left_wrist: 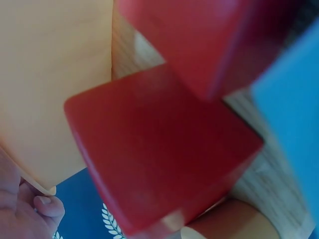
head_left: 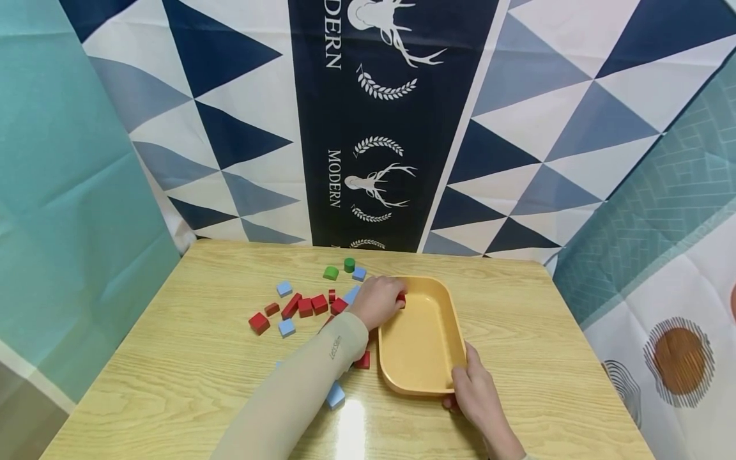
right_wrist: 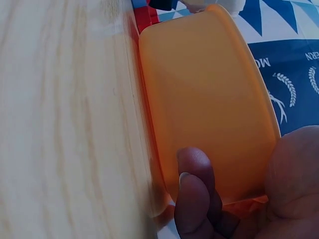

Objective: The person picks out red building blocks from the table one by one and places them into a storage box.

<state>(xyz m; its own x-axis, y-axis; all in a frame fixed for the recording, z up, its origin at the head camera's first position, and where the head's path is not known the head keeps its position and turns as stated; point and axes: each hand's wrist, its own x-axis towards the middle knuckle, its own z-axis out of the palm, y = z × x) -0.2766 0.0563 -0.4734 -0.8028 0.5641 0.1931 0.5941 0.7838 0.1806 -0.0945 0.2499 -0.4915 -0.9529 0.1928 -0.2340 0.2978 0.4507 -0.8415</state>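
My left hand [head_left: 376, 301] reaches over the left rim of a yellow-orange plastic tray [head_left: 422, 348]. Its fingers pinch a red block [head_left: 402, 299] just inside the rim. My right hand [head_left: 478, 391] grips the tray's near right corner, thumb at the rim and fingers low against the outer wall [right_wrist: 209, 99] in the right wrist view. The tray's visible floor is bare. Close up in the left wrist view are a large red block [left_wrist: 159, 144], a second red one [left_wrist: 194, 35] and a blue piece [left_wrist: 294, 109]; which is the pinched one I cannot tell.
Left of the tray, several red blocks [head_left: 305, 308] and light blue blocks [head_left: 286, 328] lie scattered on the wooden table [head_left: 172, 358]. Two green pieces, one a cylinder [head_left: 349, 265], lie near the back. A patterned cloth [head_left: 368, 128] hangs behind the table.
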